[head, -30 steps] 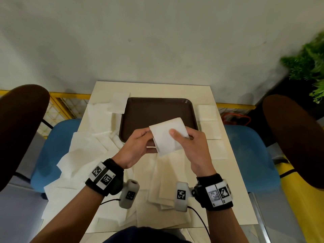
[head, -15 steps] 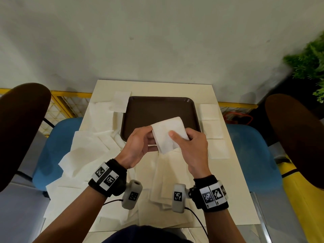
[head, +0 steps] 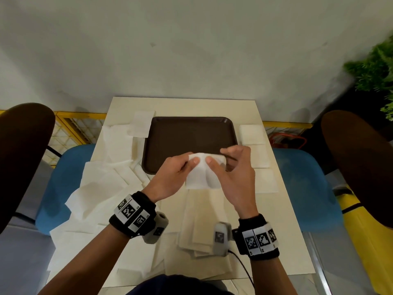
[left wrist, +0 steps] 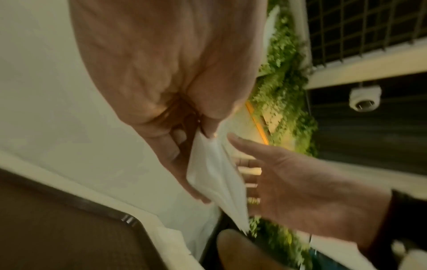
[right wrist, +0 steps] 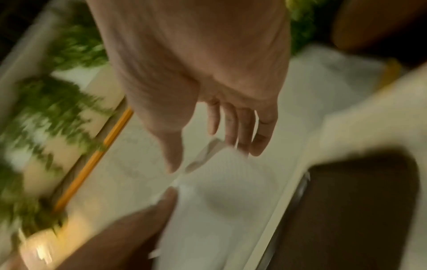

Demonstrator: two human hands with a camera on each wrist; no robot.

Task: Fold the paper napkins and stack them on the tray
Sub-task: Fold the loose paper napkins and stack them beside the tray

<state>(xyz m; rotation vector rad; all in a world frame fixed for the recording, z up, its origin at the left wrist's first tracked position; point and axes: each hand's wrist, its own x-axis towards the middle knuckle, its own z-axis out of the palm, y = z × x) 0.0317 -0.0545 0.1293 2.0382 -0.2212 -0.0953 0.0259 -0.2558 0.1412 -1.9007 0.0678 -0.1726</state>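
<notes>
Nearest, black wristbands [head: 133, 217] with square black-and-white code patches circle both wrists; no writing on them can be read. Loose unfolded napkins [head: 95, 188] lie on the desk [head: 282, 241] left of and in front of the tray [head: 191, 135]. Both forearms reach forward over the tray's near edge. The left hand [head: 170, 177] pinches a white napkin [head: 200, 175] with curled fingers [left wrist: 171, 146]. The right hand [head: 236, 175] presses its thumb on it, fingers [right wrist: 240, 127] nearly straight. Folded napkins [head: 252, 134] lie right of the tray.
</notes>
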